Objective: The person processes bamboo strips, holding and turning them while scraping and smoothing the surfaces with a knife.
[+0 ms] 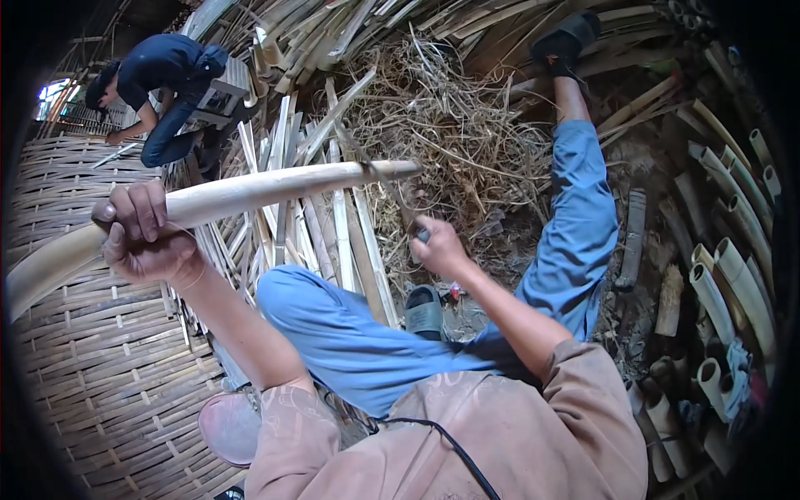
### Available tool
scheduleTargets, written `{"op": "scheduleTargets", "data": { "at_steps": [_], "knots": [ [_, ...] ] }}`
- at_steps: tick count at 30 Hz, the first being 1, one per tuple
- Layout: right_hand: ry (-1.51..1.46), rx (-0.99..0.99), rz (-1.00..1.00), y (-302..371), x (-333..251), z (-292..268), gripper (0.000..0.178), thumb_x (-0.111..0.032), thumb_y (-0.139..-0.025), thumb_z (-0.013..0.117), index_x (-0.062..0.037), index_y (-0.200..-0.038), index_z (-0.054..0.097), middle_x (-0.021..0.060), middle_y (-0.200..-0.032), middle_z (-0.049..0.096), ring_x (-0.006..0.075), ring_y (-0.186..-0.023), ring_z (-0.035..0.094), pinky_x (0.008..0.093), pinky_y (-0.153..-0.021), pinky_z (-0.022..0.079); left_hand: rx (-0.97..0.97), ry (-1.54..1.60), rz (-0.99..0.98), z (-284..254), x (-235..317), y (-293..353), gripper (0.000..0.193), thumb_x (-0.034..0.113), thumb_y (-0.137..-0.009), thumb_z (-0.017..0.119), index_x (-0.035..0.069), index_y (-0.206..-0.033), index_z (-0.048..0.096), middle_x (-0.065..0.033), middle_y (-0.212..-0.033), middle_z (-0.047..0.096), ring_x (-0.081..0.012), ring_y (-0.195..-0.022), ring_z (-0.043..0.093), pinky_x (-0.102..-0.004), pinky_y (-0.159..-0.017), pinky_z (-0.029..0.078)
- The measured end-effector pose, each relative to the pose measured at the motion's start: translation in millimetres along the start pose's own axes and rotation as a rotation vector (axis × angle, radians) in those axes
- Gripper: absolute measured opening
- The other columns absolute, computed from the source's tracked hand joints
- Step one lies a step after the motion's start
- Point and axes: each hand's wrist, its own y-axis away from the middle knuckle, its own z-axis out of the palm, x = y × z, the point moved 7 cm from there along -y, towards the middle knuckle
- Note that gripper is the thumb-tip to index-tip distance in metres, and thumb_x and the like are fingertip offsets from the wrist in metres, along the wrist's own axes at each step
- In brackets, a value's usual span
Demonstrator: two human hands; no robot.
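A long pale split bamboo pole [275,185] reaches from the left edge of the view to above my lap. My left hand [148,227] is closed around it, fingers wrapped over the top. In my right hand [443,252] is the handle of a long, thin knife [390,190], whose narrow blade slants up and to the left. The blade crosses the pole near its tapered far end and appears to touch it. Most of the knife's handle is hidden by my fingers.
Tangled bamboo shavings [450,125] heap up ahead, beside my outstretched leg. Loose bamboo strips [342,225] lie under the pole. A woven bamboo mat [108,367] spreads at left. Cut bamboo tubes [733,271] stand at right. Another person [167,75] bends over work at far left.
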Motion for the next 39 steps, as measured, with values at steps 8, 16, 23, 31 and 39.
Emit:
{"op": "scheduleTargets", "data": {
  "at_steps": [8, 16, 23, 31, 39],
  "knots": [
    [0.104, 0.023, 0.213, -41.0, 29.4, -0.9, 0.021, -0.015, -0.082, 0.063, 0.0003, -0.094, 0.068, 0.024, -0.083, 0.07, 0.0383, -0.078, 0.069, 0.0465, -0.074, 0.053, -0.013, 0.068, -0.053, -33.5, -13.3, 2.0, 0.016, 0.009, -0.083, 0.062, 0.004, -0.098, 0.061, 0.0017, -0.069, 0.042, -0.0088, -0.056, 0.044, -0.0253, -0.058, 0.038],
    [0.164, -0.077, 0.504, -44.2, 62.6, -22.6, 0.032, -0.01, -0.085, 0.064, 0.008, -0.111, 0.066, 0.0259, -0.086, 0.072, 0.0346, -0.083, 0.073, 0.0446, -0.077, 0.059, -0.129, 0.158, -0.022, -20.6, -7.3, 15.7, 0.019, 0.005, -0.079, 0.065, 0.004, -0.096, 0.057, 0.0011, -0.067, 0.047, -0.0094, -0.052, 0.047, -0.0274, -0.058, 0.041],
    [0.213, 0.011, 0.156, -39.2, 38.1, -12.5, 0.022, -0.013, -0.083, 0.061, 0.0035, -0.097, 0.066, 0.0237, -0.081, 0.071, 0.0353, -0.076, 0.072, 0.0463, -0.077, 0.057, -0.177, 0.228, -0.02, -11.2, -3.2, 7.6, 0.022, 0.004, -0.074, 0.068, 0.007, -0.093, 0.057, 0.0032, -0.06, 0.05, -0.0069, -0.047, 0.049, -0.0243, -0.053, 0.043],
    [0.199, 0.072, -0.101, -31.9, -1.2, 1.3, 0.016, -0.009, -0.078, 0.063, 0.0016, -0.09, 0.064, 0.0205, -0.072, 0.067, 0.0377, -0.072, 0.069, 0.0481, -0.07, 0.054, -0.174, 0.244, -0.013, -17.1, 2.1, 2.4, 0.018, 0.005, -0.075, 0.066, 0.007, -0.091, 0.058, 0.0036, -0.061, 0.047, -0.0062, -0.048, 0.047, -0.0239, -0.053, 0.042],
    [0.122, 0.137, 0.011, -33.7, 14.3, 30.8, 0.029, -0.017, -0.082, 0.065, 0.0021, -0.104, 0.067, 0.0262, -0.09, 0.07, 0.046, -0.089, 0.068, 0.0512, -0.083, 0.055, 0.431, -0.199, 0.076, -47.5, -12.0, -11.1, 0.01, 0.015, -0.08, 0.058, 0.011, -0.085, 0.051, 0.0031, -0.065, 0.037, -0.0095, -0.056, 0.037, -0.0257, -0.058, 0.032]
  ]
}}
